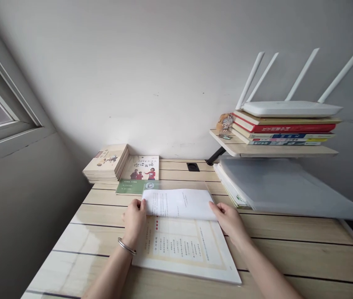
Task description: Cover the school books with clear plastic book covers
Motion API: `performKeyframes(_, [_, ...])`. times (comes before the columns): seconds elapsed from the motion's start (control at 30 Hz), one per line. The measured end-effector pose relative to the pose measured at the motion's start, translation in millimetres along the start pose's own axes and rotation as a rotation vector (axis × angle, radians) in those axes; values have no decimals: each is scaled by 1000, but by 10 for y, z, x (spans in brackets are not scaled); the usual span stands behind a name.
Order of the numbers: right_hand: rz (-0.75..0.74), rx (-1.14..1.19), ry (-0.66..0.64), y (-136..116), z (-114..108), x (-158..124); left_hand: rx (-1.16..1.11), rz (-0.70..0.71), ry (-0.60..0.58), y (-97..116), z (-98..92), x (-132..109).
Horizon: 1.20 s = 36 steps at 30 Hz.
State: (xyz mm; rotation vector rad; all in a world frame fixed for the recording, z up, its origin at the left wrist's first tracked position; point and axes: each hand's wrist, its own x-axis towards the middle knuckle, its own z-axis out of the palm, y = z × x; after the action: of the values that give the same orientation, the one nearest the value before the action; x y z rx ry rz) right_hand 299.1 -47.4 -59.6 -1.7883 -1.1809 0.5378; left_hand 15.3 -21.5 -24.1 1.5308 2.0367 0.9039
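My hands are apart, one at each side edge of a printed white sheet (191, 204). My left hand (135, 218), silver bangle (127, 246) at the wrist, pinches the left edge between thumb and fingers; my right hand (228, 218) pinches the right edge likewise. The sheet lies across the upper part of a printed page with a pale yellow border (188, 262), flat on the slatted wooden desk (98, 232) in front of me. A translucent strip (191, 185) shows past the sheet's far edge; cannot tell what it belongs to.

Beyond, left: illustrated booklet with a green lower band (132, 187), just beside a stack of matching booklets (108, 160). Far edge, centre: black desk insert (193, 167). Right: translucent plastic folder (276, 187) under a raised shelf (276, 150). On the shelf: small figurine (227, 122), stacked books (288, 128), white four-antenna router (291, 109) on top.
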Motion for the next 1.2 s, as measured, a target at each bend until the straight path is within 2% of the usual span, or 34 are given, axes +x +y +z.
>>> performKeyframes(0.17, [-97, -196, 105, 1, 72, 1, 51, -16, 17, 44, 4, 2])
performKeyframes(0.3, [-118, -232, 131, -25, 83, 4, 41, -12, 22, 50, -1, 24])
performKeyframes(0.37, [-92, -173, 95, -25, 48, 9, 2, -4, 25, 46, -11, 24])
performKeyframes(0.53, [38, 126, -109, -30, -72, 9, -70, 6, 15, 37, -35, 18])
performKeyframes(0.63, [79, 191, -140, -77, -99, -14, -52, -12, 22, 29, -23, 30])
performKeyframes(0.83, [86, 175, -13, -135, -56, -69, -125, -7, 63, -8, 23, 41])
performKeyframes(0.93, [64, 169, 20, -92, -18, -67, -284, -1, 58, -44, 26, 51])
performKeyframes(1.07, [-35, 123, 36, -5, -4, -30, -591, 24, -20, -97, 37, 99])
performKeyframes(1.13, [-109, 60, 126, -9, -34, -23, -726, 25, -38, -105, 46, 118])
performKeyframes(1.2, [-251, -52, 280, -88, -80, -44, -819, 35, -51, -93, 49, 119])
